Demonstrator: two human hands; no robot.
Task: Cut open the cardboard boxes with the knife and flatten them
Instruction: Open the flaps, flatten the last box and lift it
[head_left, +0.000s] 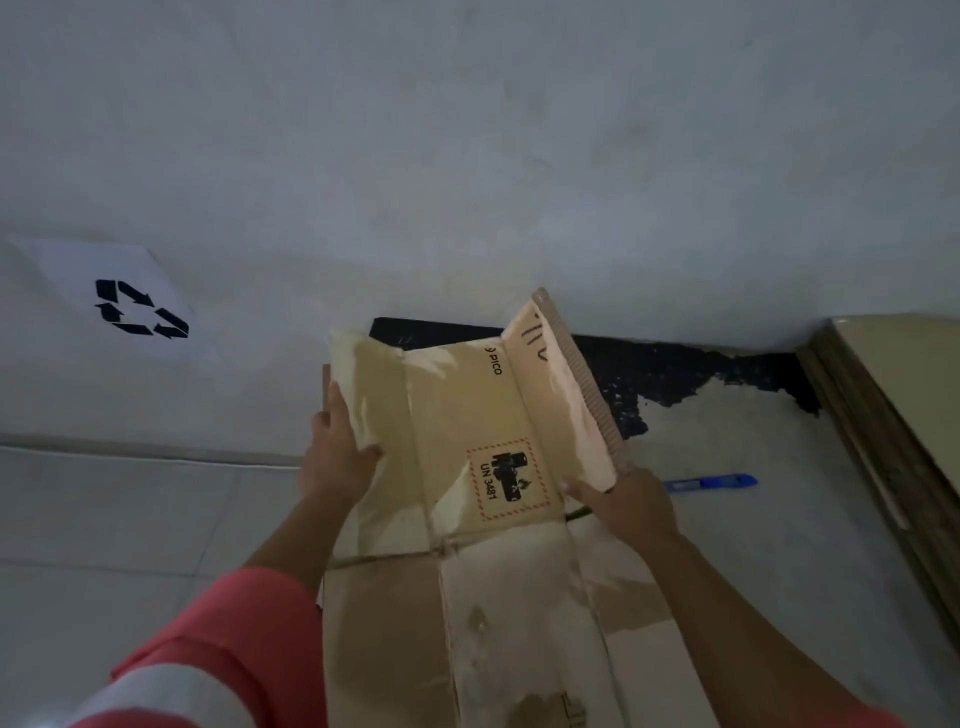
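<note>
A brown cardboard box (467, 415), cut open, lies in front of me on the floor with a red-bordered "UN 3481" label facing up. Its far part is folded up, with two side flaps raised. My left hand (337, 452) grips the left flap, thumb on its inner face. My right hand (618, 501) holds the lower end of the right flap, which stands nearly upright. A blue knife (709, 482) lies on the floor just right of my right hand, untouched.
A white sheet with a black recycling symbol (140, 309) hangs on the wall at left. A black strip (701, 364) runs along the wall base behind the box. Flat cardboard or boards (893, 405) lean at the right edge.
</note>
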